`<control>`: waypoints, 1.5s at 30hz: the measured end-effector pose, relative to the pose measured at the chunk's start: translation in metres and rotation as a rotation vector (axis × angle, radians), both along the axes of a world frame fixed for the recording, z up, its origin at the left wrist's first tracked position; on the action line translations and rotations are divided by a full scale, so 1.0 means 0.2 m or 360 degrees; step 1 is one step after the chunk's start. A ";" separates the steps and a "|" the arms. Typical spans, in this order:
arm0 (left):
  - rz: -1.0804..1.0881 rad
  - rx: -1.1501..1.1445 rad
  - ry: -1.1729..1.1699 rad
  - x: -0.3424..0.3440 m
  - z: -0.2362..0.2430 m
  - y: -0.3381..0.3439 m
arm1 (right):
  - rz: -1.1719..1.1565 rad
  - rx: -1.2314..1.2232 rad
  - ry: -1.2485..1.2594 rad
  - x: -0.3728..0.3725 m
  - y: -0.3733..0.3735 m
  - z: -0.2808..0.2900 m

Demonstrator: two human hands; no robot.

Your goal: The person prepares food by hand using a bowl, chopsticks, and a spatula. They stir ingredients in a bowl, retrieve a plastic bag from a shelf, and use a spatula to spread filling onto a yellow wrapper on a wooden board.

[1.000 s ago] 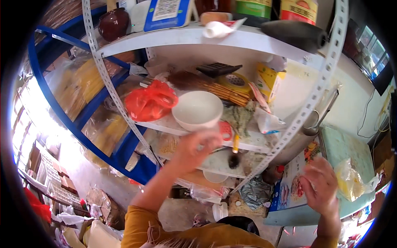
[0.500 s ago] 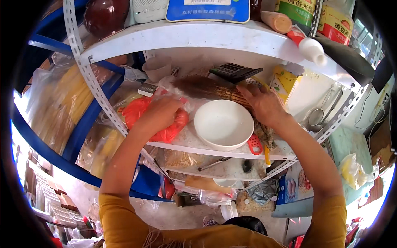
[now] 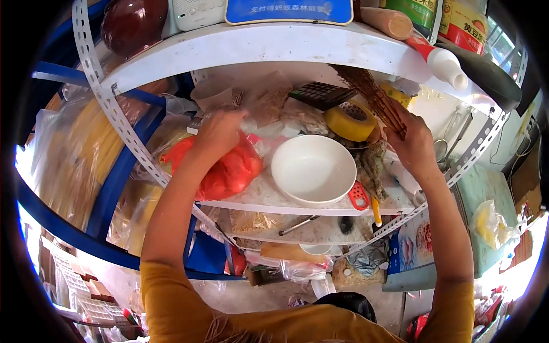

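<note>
My right hand (image 3: pixel 413 143) is closed round the handle end of a small straw whisk broom (image 3: pixel 372 94), raised slantwise at the shelf's right side. My left hand (image 3: pixel 220 134) is closed above a red plastic bag (image 3: pixel 231 171) at the left; what its fingers hold, if anything, is hidden, with clear plastic film close behind. Between the hands stands a white bowl (image 3: pixel 313 170). Behind the bowl lie a yellow roll of tape (image 3: pixel 350 121) and a black calculator (image 3: pixel 320 95). A red slotted tool (image 3: pixel 359 195) and a yellow handle (image 3: pixel 376 211) rest right of the bowl.
A white upper shelf (image 3: pixel 274 46) crosses above my hands, carrying a blue sign (image 3: pixel 289 10), bottles and a red-capped white tube (image 3: pixel 443 66). Perforated metal posts (image 3: pixel 123 123) flank the shelves. Bagged dry noodles (image 3: pixel 68 160) fill a blue rack at left. A lower shelf holds a metal rod (image 3: pixel 298 225).
My right hand has moved right and lifted the whisk broom from behind the bowl, baring the tape roll. My left hand has shifted slightly up and left over the red bag.
</note>
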State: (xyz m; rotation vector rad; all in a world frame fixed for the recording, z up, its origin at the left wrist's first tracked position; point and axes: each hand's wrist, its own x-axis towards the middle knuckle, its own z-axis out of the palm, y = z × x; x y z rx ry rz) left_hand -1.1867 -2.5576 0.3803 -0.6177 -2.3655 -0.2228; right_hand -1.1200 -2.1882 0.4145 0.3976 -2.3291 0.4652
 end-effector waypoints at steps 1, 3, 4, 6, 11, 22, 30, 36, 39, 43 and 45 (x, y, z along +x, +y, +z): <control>-0.0008 -0.0006 0.0003 -0.07 -0.02 -0.02 | -0.0024 -0.0061 -0.0106 -0.01 0.01 -0.01; 0.0386 -0.0650 -0.0013 -0.21 -0.09 -0.10 | -0.0052 -0.0125 -0.0203 -0.03 0.02 -0.06; 0.0377 -0.0651 -0.0009 -0.24 -0.09 -0.12 | -0.0080 -0.0081 -0.0171 -0.06 0.03 -0.11; 0.0502 -0.0883 -0.0138 -0.29 -0.10 -0.18 | -0.0078 -0.0100 -0.0255 -0.07 0.05 -0.13; 0.0149 -0.0101 -0.0061 -0.29 0.05 -0.19 | -0.0079 -0.0038 -0.0563 -0.09 0.11 -0.10; -0.0805 0.1578 -0.0670 -0.11 0.30 0.01 | -0.0487 0.0609 -0.0793 -0.01 -0.10 0.02; -0.0734 0.1520 -0.0701 -0.15 0.38 0.04 | 0.0554 0.0119 0.0024 -0.20 -0.47 0.10; -0.0937 0.1326 -0.0653 -0.18 0.25 0.08 | 0.0761 -0.0365 -0.0593 -0.56 -0.89 0.03; -0.0303 0.0787 0.0250 -0.08 0.08 0.07 | 0.0636 0.0254 -0.0270 -0.76 -0.88 0.02; -0.0268 0.0628 -0.0044 0.06 -0.03 -0.07 | 0.0676 0.0080 -0.0640 -0.73 -1.04 0.02; -0.0076 0.0582 0.0241 0.14 0.02 -0.05 | 0.0840 -0.0079 -0.0826 -0.75 -1.08 -0.02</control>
